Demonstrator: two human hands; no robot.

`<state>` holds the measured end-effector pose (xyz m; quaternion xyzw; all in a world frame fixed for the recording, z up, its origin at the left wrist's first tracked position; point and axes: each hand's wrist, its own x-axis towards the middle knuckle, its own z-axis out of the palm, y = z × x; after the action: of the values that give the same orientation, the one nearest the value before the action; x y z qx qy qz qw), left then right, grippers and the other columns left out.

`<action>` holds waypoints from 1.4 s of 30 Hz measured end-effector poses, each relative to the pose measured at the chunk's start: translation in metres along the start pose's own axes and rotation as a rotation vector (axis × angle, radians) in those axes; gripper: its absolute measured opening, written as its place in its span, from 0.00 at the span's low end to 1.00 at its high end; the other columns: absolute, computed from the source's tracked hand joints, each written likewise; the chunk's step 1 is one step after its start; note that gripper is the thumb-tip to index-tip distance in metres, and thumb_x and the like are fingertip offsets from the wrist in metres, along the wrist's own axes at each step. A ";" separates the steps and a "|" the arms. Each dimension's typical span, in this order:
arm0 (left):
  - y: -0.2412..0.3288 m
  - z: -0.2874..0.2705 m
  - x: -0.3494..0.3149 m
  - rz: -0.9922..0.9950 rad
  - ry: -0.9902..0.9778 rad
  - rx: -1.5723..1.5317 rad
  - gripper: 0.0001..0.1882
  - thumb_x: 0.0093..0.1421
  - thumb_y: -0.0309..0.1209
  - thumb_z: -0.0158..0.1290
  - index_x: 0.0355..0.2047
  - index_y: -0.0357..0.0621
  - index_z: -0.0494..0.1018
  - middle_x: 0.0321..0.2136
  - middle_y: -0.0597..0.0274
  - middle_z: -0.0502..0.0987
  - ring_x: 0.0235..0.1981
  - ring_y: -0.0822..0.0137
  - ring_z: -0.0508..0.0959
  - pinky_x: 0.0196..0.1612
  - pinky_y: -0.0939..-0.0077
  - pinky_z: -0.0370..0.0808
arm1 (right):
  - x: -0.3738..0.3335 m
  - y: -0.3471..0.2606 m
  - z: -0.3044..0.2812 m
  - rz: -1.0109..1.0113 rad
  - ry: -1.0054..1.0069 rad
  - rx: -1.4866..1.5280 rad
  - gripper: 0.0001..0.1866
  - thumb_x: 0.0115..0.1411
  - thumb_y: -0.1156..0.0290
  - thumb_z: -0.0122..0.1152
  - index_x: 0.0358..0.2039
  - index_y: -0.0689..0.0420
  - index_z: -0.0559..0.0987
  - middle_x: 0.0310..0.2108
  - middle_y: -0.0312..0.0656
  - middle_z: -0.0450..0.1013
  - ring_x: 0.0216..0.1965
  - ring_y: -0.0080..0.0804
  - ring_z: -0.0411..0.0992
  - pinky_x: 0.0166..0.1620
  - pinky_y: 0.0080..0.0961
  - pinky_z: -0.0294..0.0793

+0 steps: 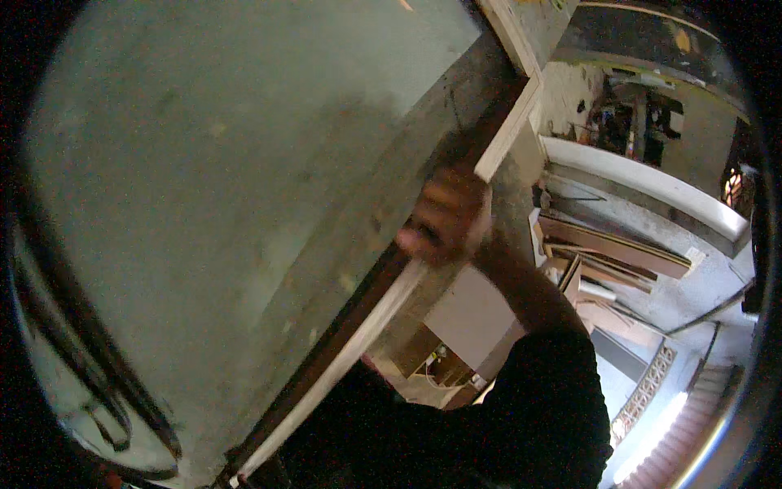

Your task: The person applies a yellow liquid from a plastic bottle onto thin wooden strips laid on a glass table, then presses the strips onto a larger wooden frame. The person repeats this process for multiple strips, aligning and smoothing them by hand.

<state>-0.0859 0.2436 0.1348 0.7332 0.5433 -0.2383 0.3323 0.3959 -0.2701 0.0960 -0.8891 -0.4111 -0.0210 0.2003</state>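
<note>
One hand on the edge of a big grey-green board

The right hand (444, 216), blurred, has its fingers curled and clamped on the pale edge of the large board (244, 179), which fills the view left of that hand, tilted, its dull grey-green face scuffed. One pale wooden strip (509, 122) runs up from just above the hand. Right of the hand, a stack of brown wooden panels (611, 248) lies by a white ledge (643, 179). No labels legible. One hand seen; black sleeve (546, 391) below it.
</note>
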 end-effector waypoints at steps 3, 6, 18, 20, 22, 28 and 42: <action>0.040 0.021 0.026 -0.018 -0.077 0.142 0.21 0.63 0.31 0.59 0.56 0.42 0.74 0.56 0.52 0.75 0.56 0.52 0.71 0.63 0.55 0.65 | -0.011 -0.012 -0.004 0.170 -0.175 0.079 0.21 0.48 0.54 0.72 0.10 0.47 0.71 0.13 0.34 0.62 0.15 0.33 0.62 0.19 0.33 0.57; 0.069 0.036 0.053 -0.011 -0.144 0.241 0.21 0.62 0.30 0.60 0.56 0.42 0.74 0.55 0.52 0.75 0.55 0.51 0.71 0.62 0.55 0.66 | -0.017 -0.023 -0.012 0.206 -0.224 0.123 0.19 0.48 0.55 0.73 0.10 0.44 0.73 0.13 0.33 0.65 0.14 0.30 0.64 0.18 0.31 0.58; 0.085 0.017 0.111 0.057 -0.274 0.516 0.24 0.57 0.29 0.64 0.54 0.42 0.75 0.52 0.49 0.76 0.53 0.46 0.73 0.58 0.53 0.69 | -0.072 -0.044 -0.003 0.190 -0.261 0.183 0.11 0.54 0.61 0.69 0.21 0.51 0.83 0.23 0.40 0.77 0.25 0.37 0.75 0.28 0.35 0.73; 0.048 -0.020 0.091 0.106 -0.280 0.600 0.24 0.56 0.29 0.65 0.53 0.42 0.75 0.52 0.49 0.76 0.53 0.45 0.73 0.58 0.53 0.69 | -0.068 -0.022 -0.015 0.209 -0.252 0.148 0.11 0.56 0.62 0.68 0.22 0.53 0.83 0.25 0.41 0.77 0.28 0.39 0.75 0.31 0.37 0.74; 0.006 -0.054 0.068 0.219 -0.321 0.697 0.24 0.55 0.29 0.65 0.53 0.42 0.76 0.52 0.49 0.76 0.52 0.44 0.73 0.57 0.53 0.70 | -0.063 0.000 -0.020 0.214 -0.252 0.064 0.11 0.58 0.62 0.67 0.23 0.54 0.82 0.27 0.43 0.78 0.30 0.41 0.76 0.33 0.39 0.74; -0.038 -0.069 0.033 0.550 -0.396 0.772 0.26 0.52 0.29 0.67 0.52 0.43 0.76 0.50 0.47 0.76 0.51 0.42 0.74 0.55 0.52 0.71 | -0.079 0.046 -0.028 0.067 -0.058 -0.233 0.12 0.63 0.65 0.63 0.27 0.59 0.81 0.33 0.49 0.79 0.38 0.48 0.77 0.41 0.46 0.76; -0.061 -0.136 0.098 0.829 -0.513 0.244 0.30 0.50 0.44 0.70 0.50 0.43 0.76 0.45 0.48 0.80 0.47 0.45 0.80 0.50 0.53 0.76 | 0.051 -0.127 0.026 -0.039 -0.047 0.058 0.09 0.65 0.68 0.62 0.38 0.60 0.81 0.41 0.46 0.77 0.50 0.45 0.73 0.57 0.45 0.68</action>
<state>-0.1165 0.4193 0.1421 0.8387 0.0751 -0.3208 0.4337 0.3326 -0.1494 0.1254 -0.8749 -0.4334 0.0077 0.2160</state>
